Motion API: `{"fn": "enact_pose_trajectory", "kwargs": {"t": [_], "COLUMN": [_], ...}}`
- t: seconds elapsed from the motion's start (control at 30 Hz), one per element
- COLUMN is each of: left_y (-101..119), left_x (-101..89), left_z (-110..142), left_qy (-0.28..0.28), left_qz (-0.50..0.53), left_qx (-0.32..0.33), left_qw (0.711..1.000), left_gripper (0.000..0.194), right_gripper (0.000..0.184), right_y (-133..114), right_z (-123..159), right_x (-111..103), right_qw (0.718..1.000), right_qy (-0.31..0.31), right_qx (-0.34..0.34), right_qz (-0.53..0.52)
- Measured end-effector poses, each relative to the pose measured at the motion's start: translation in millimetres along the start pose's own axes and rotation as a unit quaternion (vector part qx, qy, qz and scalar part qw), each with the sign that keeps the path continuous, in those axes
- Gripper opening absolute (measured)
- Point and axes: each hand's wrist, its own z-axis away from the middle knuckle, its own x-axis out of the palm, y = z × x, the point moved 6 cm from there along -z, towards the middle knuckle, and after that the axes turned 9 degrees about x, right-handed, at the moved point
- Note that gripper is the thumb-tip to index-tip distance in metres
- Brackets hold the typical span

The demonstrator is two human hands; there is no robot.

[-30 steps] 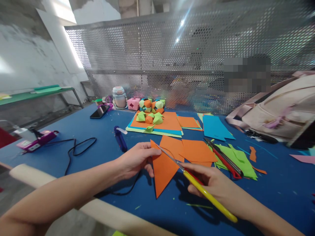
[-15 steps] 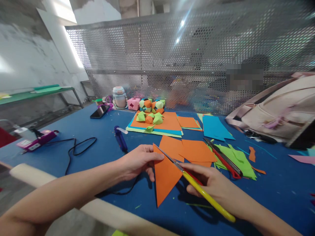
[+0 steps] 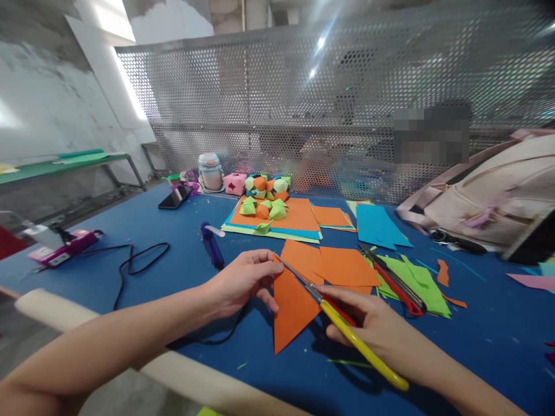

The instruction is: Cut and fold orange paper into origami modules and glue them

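Observation:
My left hand (image 3: pixel 243 280) pinches the upper left edge of an orange folded paper triangle (image 3: pixel 292 306) and holds it just above the blue table (image 3: pixel 130 231). My right hand (image 3: pixel 373 329) grips yellow-handled scissors (image 3: pixel 347 329). Their thin blades run up along the paper's upper right edge to its top corner, close to my left fingertips. More orange sheets (image 3: pixel 342 266) lie flat right behind the triangle.
Red scissors (image 3: pixel 394 280) rest on green scraps (image 3: pixel 420 280). Farther back are a stack of coloured sheets (image 3: pixel 299 219) with folded paper shapes (image 3: pixel 264 199), blue paper (image 3: pixel 377 225), a blue glue gun (image 3: pixel 212 242), a phone (image 3: pixel 176 196), a pink backpack (image 3: pixel 498 196), a black cable (image 3: pixel 134 263) and a mesh screen.
The orange triangle has shifted slightly in my left hand, and the scissors have slid a little along its edge. Both hands remain almost in place.

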Motion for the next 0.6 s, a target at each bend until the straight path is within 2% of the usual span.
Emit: {"fn": "enact_pose_trajectory", "kwargs": {"t": [0.33, 0.6], "left_y": [-1.1, -3.6], "left_x": [0.8, 1.4], "left_z": [0.6, 2.2], "left_qy": [-0.01, -0.013], "left_qz": [-0.008, -0.016], "left_qx": [-0.004, -0.012], "left_qw": [1.0, 1.0], "left_gripper": [0.028, 0.027], "right_gripper": [0.065, 0.064], "right_y": [0.2, 7.8], "right_z": [-0.8, -3.9], "right_x": [6.1, 7.7], "right_qw": [0.998, 0.997], "right_qy": [-0.045, -0.035], "right_qx": [0.006, 0.003], "right_qz": [-0.049, -0.072]}}
